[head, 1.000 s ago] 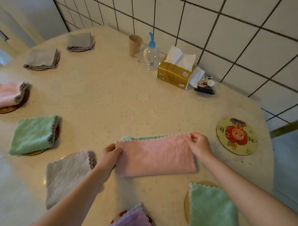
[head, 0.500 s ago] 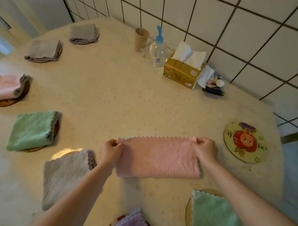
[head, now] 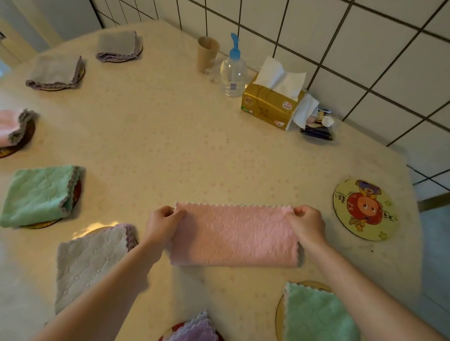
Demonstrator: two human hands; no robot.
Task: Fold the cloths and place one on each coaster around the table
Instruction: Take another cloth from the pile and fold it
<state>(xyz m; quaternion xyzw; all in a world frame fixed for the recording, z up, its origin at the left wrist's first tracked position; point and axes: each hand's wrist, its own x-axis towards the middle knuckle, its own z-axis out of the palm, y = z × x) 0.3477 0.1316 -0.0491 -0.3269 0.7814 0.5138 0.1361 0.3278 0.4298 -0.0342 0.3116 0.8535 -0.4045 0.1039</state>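
Note:
A pink cloth (head: 235,235), folded in half into a long strip, lies flat on the table in front of me. My left hand (head: 163,223) pinches its far left corner and my right hand (head: 306,224) pinches its far right corner. To the right sits a bare round coaster (head: 364,210) with a cartoon print. Folded cloths lie on coasters around the table: green (head: 38,195), pink (head: 2,127), grey (head: 55,71), grey (head: 117,45), beige (head: 91,260), purple (head: 193,335) and green (head: 318,321).
Against the tiled wall stand a paper cup (head: 207,53), a clear pump bottle (head: 233,67), a gold tissue box (head: 272,102) and a small dark tray of items (head: 317,125). The table edge (head: 413,194) runs close past the bare coaster.
The pink cloth's top layer has been drawn level with the far edge, hiding the green underside that showed one second ago. Both hands kept hold of the corners.

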